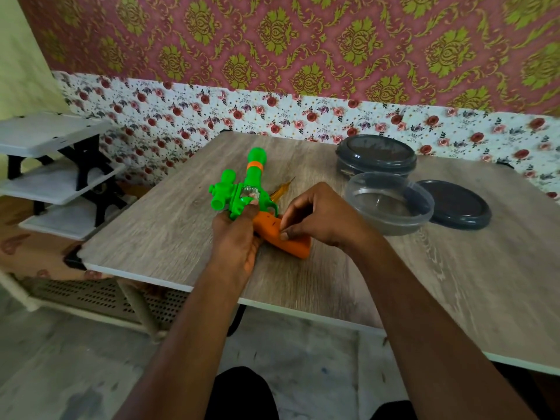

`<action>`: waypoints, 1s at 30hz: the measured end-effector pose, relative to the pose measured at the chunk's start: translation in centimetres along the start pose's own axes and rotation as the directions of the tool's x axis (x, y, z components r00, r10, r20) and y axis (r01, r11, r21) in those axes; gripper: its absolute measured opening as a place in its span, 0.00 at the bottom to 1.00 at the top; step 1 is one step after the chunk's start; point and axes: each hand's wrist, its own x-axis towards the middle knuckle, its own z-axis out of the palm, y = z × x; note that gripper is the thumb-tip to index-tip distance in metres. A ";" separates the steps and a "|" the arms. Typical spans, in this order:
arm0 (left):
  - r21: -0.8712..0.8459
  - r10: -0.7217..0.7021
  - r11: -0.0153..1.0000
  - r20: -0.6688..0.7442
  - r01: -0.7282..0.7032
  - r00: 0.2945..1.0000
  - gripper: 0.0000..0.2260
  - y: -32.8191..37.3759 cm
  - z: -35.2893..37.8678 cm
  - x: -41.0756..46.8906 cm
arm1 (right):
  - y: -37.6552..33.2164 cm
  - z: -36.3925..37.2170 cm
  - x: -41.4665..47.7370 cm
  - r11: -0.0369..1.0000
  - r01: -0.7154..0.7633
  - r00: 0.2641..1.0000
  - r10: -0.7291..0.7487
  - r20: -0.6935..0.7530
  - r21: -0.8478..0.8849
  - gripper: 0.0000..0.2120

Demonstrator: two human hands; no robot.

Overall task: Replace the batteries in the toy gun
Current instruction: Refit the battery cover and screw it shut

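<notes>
Head view: left hand (235, 237) grips gun (242, 189) at green body by trigger; right hand (318, 219) pinches at orange grip (292, 246). Gun rests on tabletop (333, 292) under both. Judged light, stiff, hollow plastic, smooth; steady the body, pry gently at grip.

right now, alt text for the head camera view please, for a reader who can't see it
A person's left hand holds a green plastic toy gun on a wood-grain table while the right hand pinches at its orange grip. To the right sit a clear round plastic tub, a dark grey lid beside it, and a closed dark tub behind.
</notes>
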 end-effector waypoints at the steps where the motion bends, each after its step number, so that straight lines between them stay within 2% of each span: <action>1: -0.002 0.003 1.000 0.004 -0.003 1.000 0.12 0.0 0.0 0.0 | -0.1 -0.1 0.1 1.000 -0.007 1.000 0.007 0.022 -0.006 0.06; 5: 0.008 0.006 1.000 0.004 -0.006 1.000 0.10 -0.1 -0.1 0.1 | -0.5 -0.2 0.5 0.998 -0.033 0.996 0.037 0.076 -0.044 0.06; 13: -0.012 -0.011 1.000 -0.024 0.011 1.000 0.14 0.1 0.0 0.0 | -0.6 0.5 0.8 0.981 -0.184 0.982 0.185 -0.020 0.057 0.07; 18: 0.004 -0.018 1.000 -0.031 0.018 0.999 0.14 0.2 0.1 -0.2 | 0.1 -0.2 0.5 0.988 -0.133 0.991 0.130 0.042 0.079 0.07; 24: 0.012 -0.018 1.000 -0.025 0.018 1.000 0.15 0.2 0.1 -0.2 | -0.3 0.2 0.7 0.980 -0.170 0.985 0.172 -0.012 0.107 0.08; 27: 0.018 -0.019 1.000 -0.035 0.019 0.999 0.15 0.3 0.1 -0.2 | -0.5 0.1 1.0 0.976 -0.193 0.981 0.191 0.022 0.102 0.08; 30: 0.016 -0.022 1.000 -0.030 0.023 0.999 0.14 0.4 0.1 -0.3 | 0.3 -0.3 1.2 0.956 -0.212 0.977 0.207 0.049 0.204 0.07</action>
